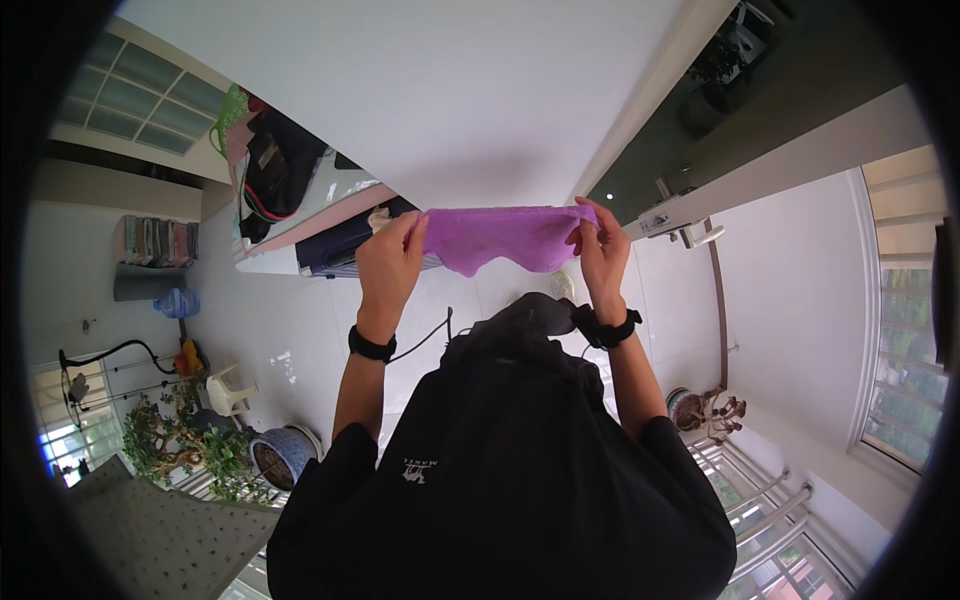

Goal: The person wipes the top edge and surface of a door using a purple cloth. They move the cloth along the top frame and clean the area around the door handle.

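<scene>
A purple cloth (499, 236) is stretched between my two hands in front of my chest. My left hand (390, 259) pinches its left end between thumb and fingers. At the opposite end, my right hand (604, 244) grips the right corner, with some fabric bunched near the thumb. The upper edge runs nearly straight from hand to hand, while the lower edge hangs loose and wavy. Behind the cloth rises a plain white wall or panel (465, 97), and I cannot tell whether the fabric touches it. Black bands circle both wrists.
To the right stands a door with a lever handle (705, 237). A dark suitcase (337, 251) and a table edge (315, 217) bearing a black bag (277, 165) are at left. Potted plants (281, 457), a small stool (227, 390) and a water bottle (178, 303) are further left.
</scene>
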Available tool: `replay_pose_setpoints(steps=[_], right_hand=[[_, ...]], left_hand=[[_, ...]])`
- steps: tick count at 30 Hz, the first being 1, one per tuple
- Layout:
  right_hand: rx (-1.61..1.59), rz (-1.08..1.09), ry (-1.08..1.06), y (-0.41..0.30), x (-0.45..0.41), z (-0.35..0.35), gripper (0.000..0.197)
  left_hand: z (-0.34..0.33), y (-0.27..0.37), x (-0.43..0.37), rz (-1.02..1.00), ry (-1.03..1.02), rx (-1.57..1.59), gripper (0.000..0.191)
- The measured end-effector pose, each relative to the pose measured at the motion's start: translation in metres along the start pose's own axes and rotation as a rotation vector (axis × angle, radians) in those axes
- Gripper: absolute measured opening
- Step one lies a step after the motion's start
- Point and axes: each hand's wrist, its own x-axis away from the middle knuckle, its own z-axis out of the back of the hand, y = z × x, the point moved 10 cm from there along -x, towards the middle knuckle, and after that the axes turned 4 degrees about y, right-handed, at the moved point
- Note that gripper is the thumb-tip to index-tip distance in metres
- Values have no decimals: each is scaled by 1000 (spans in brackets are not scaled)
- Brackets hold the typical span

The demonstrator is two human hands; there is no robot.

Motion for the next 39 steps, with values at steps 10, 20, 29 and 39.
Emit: replay_pose_setpoints(steps=[10, 20, 29, 39], right_hand=[[-209, 898, 349, -213, -67, -9, 46], [241, 1174, 458, -234, -144, 3, 106], [126, 907, 470, -154, -154, 33, 101], [-43, 833, 473, -167, -159, 47, 91]], left_hand=[[62, 78, -100, -26, 563, 867, 27], [-21, 205, -156, -672, 385, 816, 60], [-87, 223, -152, -684, 293, 699, 69], [-73, 241, -156, -671, 296, 692, 71]])
